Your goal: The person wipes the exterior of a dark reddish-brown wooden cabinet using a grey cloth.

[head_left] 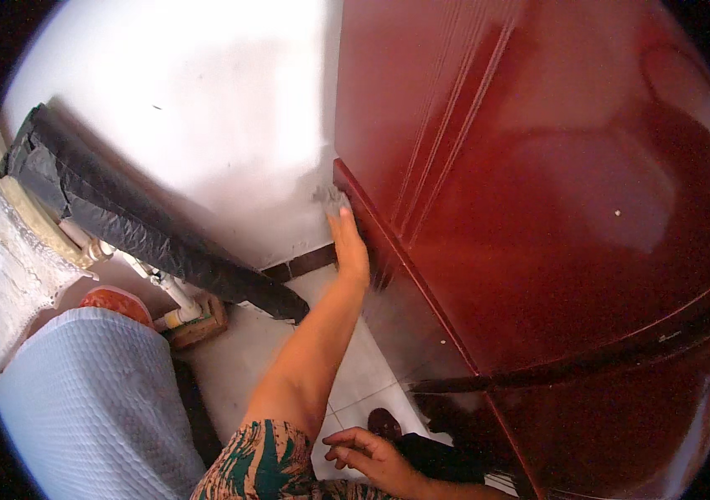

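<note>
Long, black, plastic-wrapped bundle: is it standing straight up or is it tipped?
Tipped: the black bundle slants in front of the white wall, its lower end down by the pale tiled floor, its other end higher.

- Head-worn fisheye looks steeply down, the left hand (351, 248) right at the dial's centre!
- Glossy red panel (572, 225) looming close at three o'clock!

We are stretching our left arm (309, 354) far out, almost straight. We are pointing our left hand (351, 250) away from us, its fingertips showing too little to tell its grip. We are holding our right hand (384, 465) low and close, fingers pointing left and curling loosely.
</note>
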Available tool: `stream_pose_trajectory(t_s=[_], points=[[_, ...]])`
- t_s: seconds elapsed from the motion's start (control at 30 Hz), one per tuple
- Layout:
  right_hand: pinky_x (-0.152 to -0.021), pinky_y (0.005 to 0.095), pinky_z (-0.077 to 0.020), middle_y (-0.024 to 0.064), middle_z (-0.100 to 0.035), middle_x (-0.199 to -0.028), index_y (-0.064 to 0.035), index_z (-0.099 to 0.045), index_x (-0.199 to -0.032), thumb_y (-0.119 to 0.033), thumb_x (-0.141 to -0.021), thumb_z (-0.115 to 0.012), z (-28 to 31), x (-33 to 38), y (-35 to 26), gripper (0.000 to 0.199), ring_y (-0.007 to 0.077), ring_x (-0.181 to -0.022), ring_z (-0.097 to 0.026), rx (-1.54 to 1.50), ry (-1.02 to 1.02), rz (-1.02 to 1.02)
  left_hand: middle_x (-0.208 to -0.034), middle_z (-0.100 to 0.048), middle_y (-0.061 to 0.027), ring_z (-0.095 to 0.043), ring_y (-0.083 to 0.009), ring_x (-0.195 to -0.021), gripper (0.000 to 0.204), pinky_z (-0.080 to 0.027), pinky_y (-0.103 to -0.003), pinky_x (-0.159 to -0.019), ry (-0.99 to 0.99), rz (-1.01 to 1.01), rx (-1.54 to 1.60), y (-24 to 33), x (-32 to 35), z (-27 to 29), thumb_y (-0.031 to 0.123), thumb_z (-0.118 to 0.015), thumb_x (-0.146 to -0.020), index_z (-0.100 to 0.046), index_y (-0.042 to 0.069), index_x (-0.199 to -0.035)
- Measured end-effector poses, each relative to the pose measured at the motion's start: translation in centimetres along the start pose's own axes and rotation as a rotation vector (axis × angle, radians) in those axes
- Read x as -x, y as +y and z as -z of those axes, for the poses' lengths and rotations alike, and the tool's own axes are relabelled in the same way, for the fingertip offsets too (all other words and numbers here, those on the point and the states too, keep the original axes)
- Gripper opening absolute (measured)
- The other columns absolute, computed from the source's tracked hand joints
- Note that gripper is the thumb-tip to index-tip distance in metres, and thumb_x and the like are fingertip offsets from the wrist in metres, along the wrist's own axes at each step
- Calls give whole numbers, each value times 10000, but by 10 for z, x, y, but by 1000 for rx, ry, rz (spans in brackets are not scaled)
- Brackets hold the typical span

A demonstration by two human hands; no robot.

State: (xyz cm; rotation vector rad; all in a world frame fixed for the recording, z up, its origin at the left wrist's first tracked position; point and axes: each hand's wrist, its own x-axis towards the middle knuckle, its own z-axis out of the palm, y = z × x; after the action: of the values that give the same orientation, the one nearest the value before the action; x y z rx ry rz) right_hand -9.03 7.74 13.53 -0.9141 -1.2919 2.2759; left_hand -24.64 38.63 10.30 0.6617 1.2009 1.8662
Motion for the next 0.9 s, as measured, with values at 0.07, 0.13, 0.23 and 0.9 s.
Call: stream_pose_trajectory(t_s=[0.07, 0.13, 0.23, 0.9], points=[[-825, 272, -470, 68, -613, -1012, 1, -537, -1165, -186, -968, -502, 0, -2, 5, 274, 129, -934, -572, 12, -12, -18, -1538, -101, -157, -88, -288, -1419, 751, -80, -356, -1147, -8, 15, 40, -45, 11, 18, 517, -329, -953, -116, 15, -1469], [-828, 274, -470, 68, -615, -1010, 1, -541, -1151, -187, -966, -502, -3, -1, -7, 267, 129, -931, -575, 48, -28, -87, -1536, -113, -154, -98, -290, -1417, 737, -82, -357, -1147, 22, 60, 59, -94, 37, 39, 493, -348, -955, -123, 13, -1468], [-831, 280, -472, 71, -616, -1011, 1, -546, -1132, -186, -965, -498, -3, 1, -3, 255, 131, -926, -581, 87, -21, -83, -1527, -128, -177, -106, -305, -1414, 728, -85, -363, -1145, 94, 162, 12, -130, 94, 45, 459, -365, -959, -128, -15, -1458], [-703, 301, -478, 85, -626, -875, -26, -582, -1017, -180, -948, -508, 4, -3, -17, 184, 161, -773, -582, -193, 335, -85, -1480, -282, -128, -301, -291, -1342, 756, -229, -416, -1100, -47, 430, 104, -133, -9, 93, 602, -390, -905, -248, 93, -1446]])
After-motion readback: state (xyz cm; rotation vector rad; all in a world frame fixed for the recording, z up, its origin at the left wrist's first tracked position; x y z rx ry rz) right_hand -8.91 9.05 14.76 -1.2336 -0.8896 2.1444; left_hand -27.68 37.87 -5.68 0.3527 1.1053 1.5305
